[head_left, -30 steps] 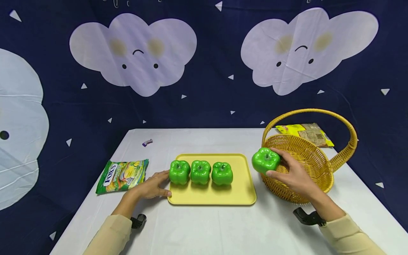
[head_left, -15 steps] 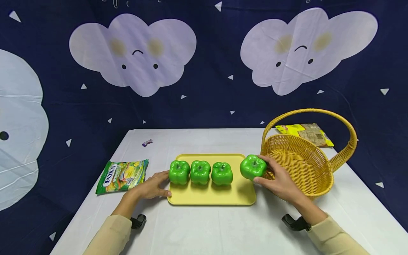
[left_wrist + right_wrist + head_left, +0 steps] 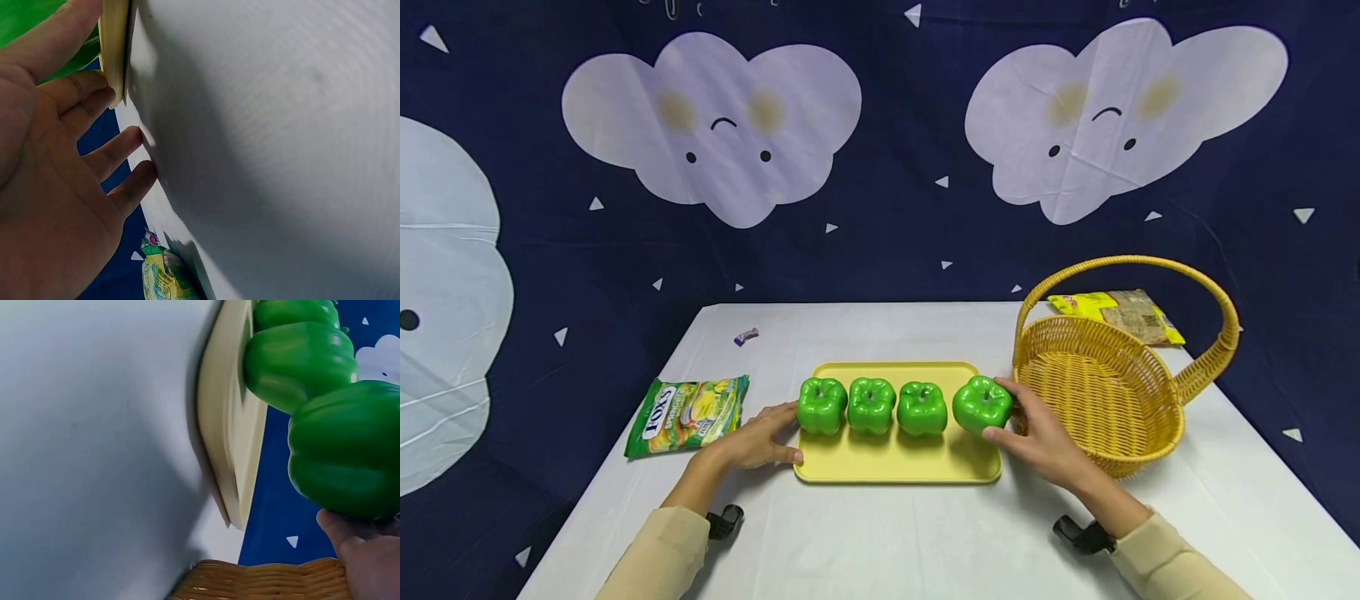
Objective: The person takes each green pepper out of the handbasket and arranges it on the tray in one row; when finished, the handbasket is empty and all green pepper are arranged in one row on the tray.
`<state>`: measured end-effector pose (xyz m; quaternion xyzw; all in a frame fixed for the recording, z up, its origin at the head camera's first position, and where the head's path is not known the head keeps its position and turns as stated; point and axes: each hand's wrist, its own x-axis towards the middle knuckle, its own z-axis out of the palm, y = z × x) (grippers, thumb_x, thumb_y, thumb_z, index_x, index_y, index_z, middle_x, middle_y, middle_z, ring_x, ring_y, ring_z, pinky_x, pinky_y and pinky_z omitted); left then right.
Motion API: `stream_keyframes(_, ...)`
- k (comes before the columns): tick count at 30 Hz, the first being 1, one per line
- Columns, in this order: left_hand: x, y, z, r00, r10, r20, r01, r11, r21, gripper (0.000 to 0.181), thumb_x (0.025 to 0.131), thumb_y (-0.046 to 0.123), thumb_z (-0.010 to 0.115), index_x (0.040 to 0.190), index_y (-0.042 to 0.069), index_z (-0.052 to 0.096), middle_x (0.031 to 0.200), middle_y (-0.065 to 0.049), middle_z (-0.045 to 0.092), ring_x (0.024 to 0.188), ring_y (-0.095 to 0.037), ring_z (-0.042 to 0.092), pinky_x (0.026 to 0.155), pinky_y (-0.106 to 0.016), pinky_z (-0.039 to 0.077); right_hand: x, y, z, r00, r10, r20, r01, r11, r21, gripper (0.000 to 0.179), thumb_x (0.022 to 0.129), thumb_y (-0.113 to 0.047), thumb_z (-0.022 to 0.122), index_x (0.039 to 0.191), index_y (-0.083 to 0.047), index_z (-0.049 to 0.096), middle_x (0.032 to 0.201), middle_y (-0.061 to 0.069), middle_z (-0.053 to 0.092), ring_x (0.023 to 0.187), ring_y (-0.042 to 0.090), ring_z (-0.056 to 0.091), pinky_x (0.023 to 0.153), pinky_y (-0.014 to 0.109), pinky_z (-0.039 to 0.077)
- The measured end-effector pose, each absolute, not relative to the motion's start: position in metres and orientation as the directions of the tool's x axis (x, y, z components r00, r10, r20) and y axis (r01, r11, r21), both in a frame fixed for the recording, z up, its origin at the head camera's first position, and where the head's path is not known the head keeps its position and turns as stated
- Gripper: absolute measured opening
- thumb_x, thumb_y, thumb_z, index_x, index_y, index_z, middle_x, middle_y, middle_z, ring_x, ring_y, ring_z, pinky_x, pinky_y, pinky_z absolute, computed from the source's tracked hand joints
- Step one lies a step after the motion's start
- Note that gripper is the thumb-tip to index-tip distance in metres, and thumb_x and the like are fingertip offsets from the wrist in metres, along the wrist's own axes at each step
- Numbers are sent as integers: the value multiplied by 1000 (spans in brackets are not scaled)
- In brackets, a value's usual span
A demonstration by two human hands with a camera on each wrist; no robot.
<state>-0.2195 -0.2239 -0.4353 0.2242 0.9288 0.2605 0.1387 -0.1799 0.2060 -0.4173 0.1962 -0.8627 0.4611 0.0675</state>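
My right hand grips a green bell pepper between thumb and fingers, over the right end of the yellow tray. In the right wrist view that bell pepper hangs apart from the tray surface. Three more green bell peppers stand in a row on the tray: a left one, a middle one and a right one. At the tray's left edge rests my left hand, its fingers spread and loosely extended, as the left wrist view shows; some fingertips touch the rim.
A wicker basket with a tall handle stands just right of the tray. Behind it lies a yellow and brown packet. A green Fox's candy bag lies left of my left hand, and a small purple wrapped candy farther back.
My right hand has carried the bell pepper leftward and down, from in front of the basket to over the tray's right end. The left hand has stayed in place.
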Motion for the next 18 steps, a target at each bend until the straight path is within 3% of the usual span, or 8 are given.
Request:
stream_keyframes(2, -219, -224, -435, -864, 483, -144, 337, 766, 548, 87, 79, 36, 73, 146, 2, 30, 152, -23, 29, 139, -48, 23, 112, -65, 18, -179, 205, -419, -913, -278, 297, -402, 496, -770, 71, 83, -18, 71, 140, 2, 34, 133, 22, 45, 117, 34, 52, 97, 49, 48)
stream_keyframes(8, -219, -223, -436, -864, 483, -143, 338, 766, 547, 86, 79, 36, 74, 146, 2, 31, 152, -22, 29, 139, -48, 24, 112, -65, 20, -180, 203, -427, -914, -279, 295, -401, 504, -765, 71, 83, -19, 71, 140, 2, 34, 132, 20, 46, 117, 33, 51, 101, 51, 45)
stream_keyframes(18, -220, -224, -437, -866, 480, -141, 333, 764, 553, 85, 79, 35, 74, 146, 3, 32, 153, -21, 29, 139, -47, 24, 112, -64, 20, -182, 201, -436, -925, -284, 252, -369, 514, -774, 73, 86, -23, 68, 141, 4, 30, 137, 26, 43, 124, 43, 48, 103, 55, 41)
